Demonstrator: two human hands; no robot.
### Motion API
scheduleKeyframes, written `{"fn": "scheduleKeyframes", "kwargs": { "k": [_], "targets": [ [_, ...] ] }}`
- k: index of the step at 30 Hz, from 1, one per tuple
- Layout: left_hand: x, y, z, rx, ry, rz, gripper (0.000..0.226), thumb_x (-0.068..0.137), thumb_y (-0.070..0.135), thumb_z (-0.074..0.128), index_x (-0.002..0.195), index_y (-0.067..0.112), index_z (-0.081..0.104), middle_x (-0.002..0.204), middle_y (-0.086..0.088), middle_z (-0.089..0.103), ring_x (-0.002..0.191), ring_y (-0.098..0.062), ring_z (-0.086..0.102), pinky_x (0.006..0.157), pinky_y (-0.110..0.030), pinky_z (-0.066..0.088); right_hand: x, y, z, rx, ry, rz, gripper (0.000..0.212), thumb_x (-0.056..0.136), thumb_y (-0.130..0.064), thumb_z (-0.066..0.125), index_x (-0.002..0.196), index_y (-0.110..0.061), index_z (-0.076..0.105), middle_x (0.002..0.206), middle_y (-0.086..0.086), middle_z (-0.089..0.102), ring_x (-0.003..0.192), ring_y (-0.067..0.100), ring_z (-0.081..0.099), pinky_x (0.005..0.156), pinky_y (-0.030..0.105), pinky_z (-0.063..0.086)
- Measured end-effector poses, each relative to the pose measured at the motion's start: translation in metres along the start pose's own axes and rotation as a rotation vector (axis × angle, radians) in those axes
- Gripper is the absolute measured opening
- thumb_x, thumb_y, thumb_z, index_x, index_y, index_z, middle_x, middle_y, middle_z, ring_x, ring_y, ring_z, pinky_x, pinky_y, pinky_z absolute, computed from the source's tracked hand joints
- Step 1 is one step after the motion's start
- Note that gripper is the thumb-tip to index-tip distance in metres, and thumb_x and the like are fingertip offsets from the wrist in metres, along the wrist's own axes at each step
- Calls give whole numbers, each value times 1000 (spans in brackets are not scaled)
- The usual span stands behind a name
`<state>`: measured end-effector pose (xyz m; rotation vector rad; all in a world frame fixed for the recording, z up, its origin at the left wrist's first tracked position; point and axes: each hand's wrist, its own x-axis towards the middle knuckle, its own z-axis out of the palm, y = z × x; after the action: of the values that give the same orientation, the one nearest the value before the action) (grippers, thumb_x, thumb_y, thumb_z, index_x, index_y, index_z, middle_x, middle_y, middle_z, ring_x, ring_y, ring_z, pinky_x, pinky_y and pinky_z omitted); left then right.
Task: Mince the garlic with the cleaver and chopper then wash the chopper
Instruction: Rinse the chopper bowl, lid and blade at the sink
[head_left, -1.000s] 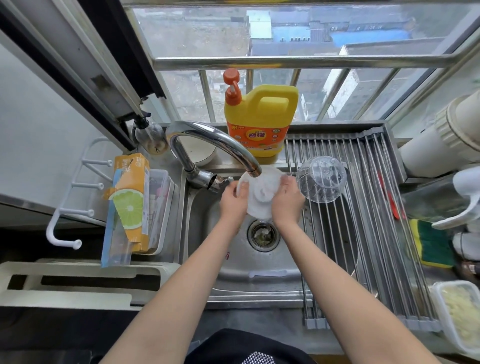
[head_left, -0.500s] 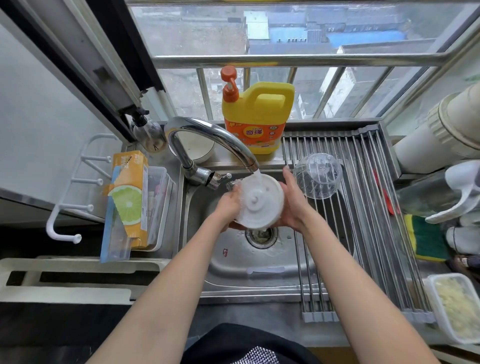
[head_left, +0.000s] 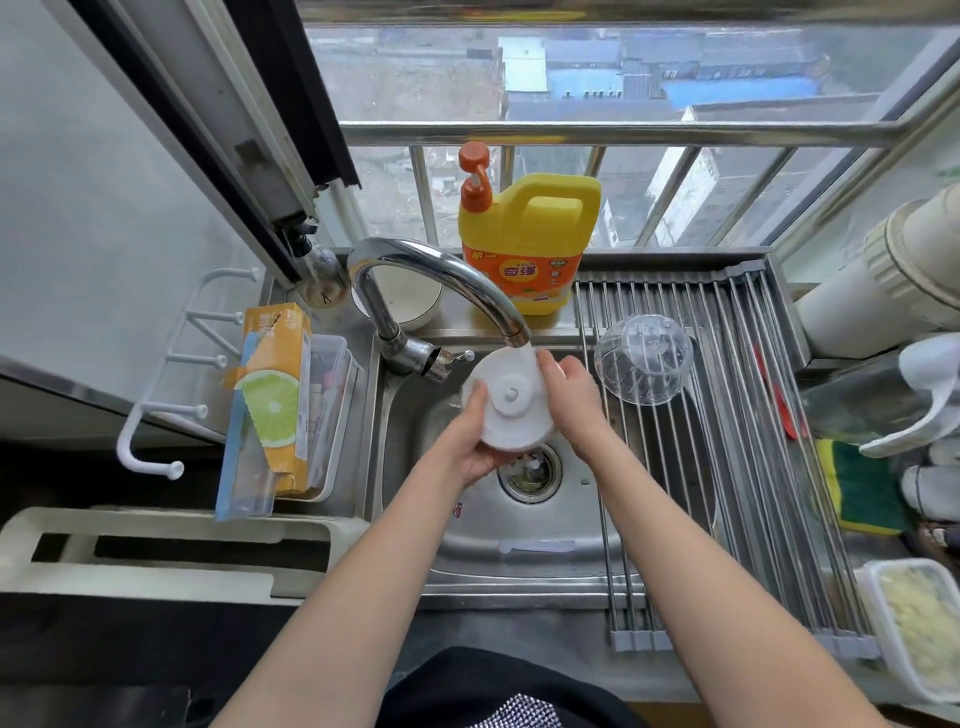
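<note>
Over the sink (head_left: 519, 566), both hands hold the white round chopper lid (head_left: 511, 402) under the tap (head_left: 431, 283), and water runs from the spout onto the lid's top edge at 12 o'clock. The left hand (head_left: 470, 441) cups the lid from 7 o'clock, its fingers curled round the lower rim and the thumb lying up the left side. The right hand (head_left: 569, 397) grasps the lid from 3 o'clock, fingers wrapped over the upper right edge just where the water lands. The lid is tilted, its flat face with a small centre knob turned up toward the camera. Below it, at 6 o'clock, sits the drain (head_left: 530, 473).

The clear chopper bowl (head_left: 644, 358) lies mouth down on the drying rack (head_left: 727, 467), at 3 o'clock from the lid and just beside the right hand. A yellow dish soap jug (head_left: 527, 244) with an orange pump stands on the ledge at 12 o'clock, behind the tap. At 9 o'clock a box printed with a lime slice (head_left: 272, 405) leans in a clear tub. At 4 o'clock, well apart from the sink, a plastic container (head_left: 878, 587) holds the minced garlic (head_left: 919, 634), and a green and yellow sponge (head_left: 862, 488) lies beyond the rack.
</note>
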<state>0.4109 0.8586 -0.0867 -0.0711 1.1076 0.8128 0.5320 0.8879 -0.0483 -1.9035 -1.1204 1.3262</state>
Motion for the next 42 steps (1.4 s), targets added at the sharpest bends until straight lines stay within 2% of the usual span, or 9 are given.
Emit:
{"fn": "scheduleKeyframes", "kwargs": {
  "k": [4,7,12,19,22,25,29,34,42],
  "targets": [
    [4,3,-8,13,-38,162,59,87,33,66,138,13,44,124,-21,58,101,-37,62,75,-59,54,-1,10,-7,-227,23,-172,25,98,-29,41,80,-15,49,74,0,54,72,20,49,59,32,34],
    [-4,14,-11,135,-173,255,63,75,18,69,135,21,49,121,-16,57,99,-34,59,66,-56,55,0,13,-7,-55,-62,-140,12,93,-20,47,101,-22,56,91,-5,61,84,13,55,68,29,42],
    [-14,22,-8,255,-280,276,54,72,2,67,118,30,62,109,-7,61,93,-26,57,65,-44,55,-1,-6,0,184,-111,3,12,83,-27,52,75,-17,53,77,1,53,73,16,46,66,30,34],
    [-25,28,-22,113,-392,-12,75,76,57,60,135,14,45,129,-12,56,106,-37,58,80,-63,49,0,-9,0,785,-87,157,36,83,-21,39,52,-14,56,58,5,52,59,19,48,60,28,39],
    [-21,18,-8,285,-229,-53,58,90,60,44,120,12,55,92,-9,68,77,-24,66,74,-40,57,6,-10,1,1194,-149,190,45,89,-20,31,45,-14,41,48,1,40,53,16,41,59,28,38],
    [-13,8,-1,363,-41,6,47,92,57,47,112,17,61,79,-4,71,64,-18,68,53,-28,55,11,-8,4,771,-232,164,29,89,-15,47,61,-13,46,62,2,44,58,16,41,58,29,37],
    [-3,6,-8,538,152,278,71,73,70,55,118,15,61,111,-12,69,90,-25,69,63,-30,53,14,1,-1,195,-377,165,15,95,-15,51,104,-5,56,92,12,61,76,22,58,62,32,49],
    [-2,5,-12,547,272,521,20,98,32,51,106,17,61,89,4,63,75,-8,57,55,-10,45,5,-8,-4,-220,-447,161,22,99,-30,40,110,-19,55,101,9,62,92,31,61,69,43,54],
    [-10,32,-10,275,-24,368,9,94,14,57,97,18,65,95,-3,65,85,-19,59,71,-31,49,-5,20,3,-173,-142,-220,30,98,-24,42,124,-22,58,116,5,65,105,22,57,89,37,46]
  ]
}}
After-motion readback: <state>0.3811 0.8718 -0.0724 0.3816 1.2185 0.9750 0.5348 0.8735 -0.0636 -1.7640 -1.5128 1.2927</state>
